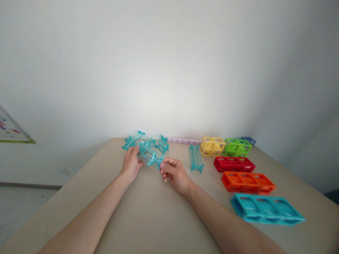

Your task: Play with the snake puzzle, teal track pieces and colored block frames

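Both my hands hold one clear teal track piece (149,156) just above the beige table (148,211). My left hand (131,163) grips its far left end, fingers closed round it. My right hand (173,171) pinches its near right end between thumb and fingertips. Behind the held piece lie several more clear teal track pieces (134,139), some curved. Another straight teal track piece (196,157) lies alone to the right of my right hand.
Along the right side stand open-frame blocks: a yellow one (212,146), a green one (236,147), a red one (233,164), an orange one (247,182) and a long teal one (266,209). A blue piece (249,140) and a pale strip (182,140) lie by the white wall.
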Demonstrator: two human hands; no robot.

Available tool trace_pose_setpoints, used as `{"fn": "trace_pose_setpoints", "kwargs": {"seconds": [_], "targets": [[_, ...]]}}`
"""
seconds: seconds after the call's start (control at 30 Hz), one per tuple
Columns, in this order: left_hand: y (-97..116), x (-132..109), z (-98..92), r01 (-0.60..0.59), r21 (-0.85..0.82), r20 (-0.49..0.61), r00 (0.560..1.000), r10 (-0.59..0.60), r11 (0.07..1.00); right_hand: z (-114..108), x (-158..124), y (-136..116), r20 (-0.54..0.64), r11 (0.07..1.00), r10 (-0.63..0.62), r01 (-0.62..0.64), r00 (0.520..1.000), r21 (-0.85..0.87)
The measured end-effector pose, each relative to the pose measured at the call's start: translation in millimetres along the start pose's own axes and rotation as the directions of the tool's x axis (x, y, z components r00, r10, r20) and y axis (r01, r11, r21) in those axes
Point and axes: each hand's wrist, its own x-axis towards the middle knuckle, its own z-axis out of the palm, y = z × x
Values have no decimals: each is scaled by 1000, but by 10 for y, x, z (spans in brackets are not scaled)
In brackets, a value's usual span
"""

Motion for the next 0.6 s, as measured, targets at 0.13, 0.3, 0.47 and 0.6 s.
{"fn": "trace_pose_setpoints", "kwargs": {"seconds": [0.13,0.3,0.47,0.6], "targets": [[23,-6,-11,26,17,53,998,-26,1000,-53,29,-33,-63,998,-40,37,997,-41],[29,-34,3,33,-32,148,989,-28,999,-96,6,-53,-62,959,-89,69,994,-276],[42,-66,19,47,-66,184,982,-34,997,-87,-58,-184,-162,683,-316,105,935,-723],[67,-96,37,63,-66,205,978,-49,996,-174,-70,-330,-229,-82,-543,-323,807,-943]]}}
